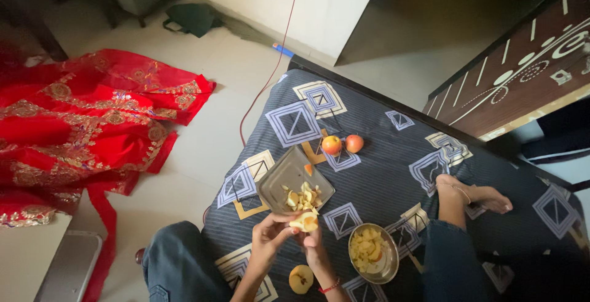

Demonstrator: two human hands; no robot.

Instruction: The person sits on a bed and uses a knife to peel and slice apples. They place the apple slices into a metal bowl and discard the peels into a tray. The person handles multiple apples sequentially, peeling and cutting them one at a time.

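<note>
We see both hands at bed edge: left hand (265, 234) and right hand (313, 240) pinch pale apple piece (305, 221) together. Square glass plate (295, 182) holds peels; round steel bowl (373, 253) holds chunks. 2 whole apples (342, 144) on patterned sheet (381, 179).

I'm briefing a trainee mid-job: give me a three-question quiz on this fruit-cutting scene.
1. True or false: both hands, left hand and right hand, meet at the pale apple piece.
2. How many whole red-yellow apples lie on the patterned bedsheet?
3. The cut pieces fill: A) the round steel bowl B) a red cup.

Key: 1 true; 2 two; 3 A.
</note>
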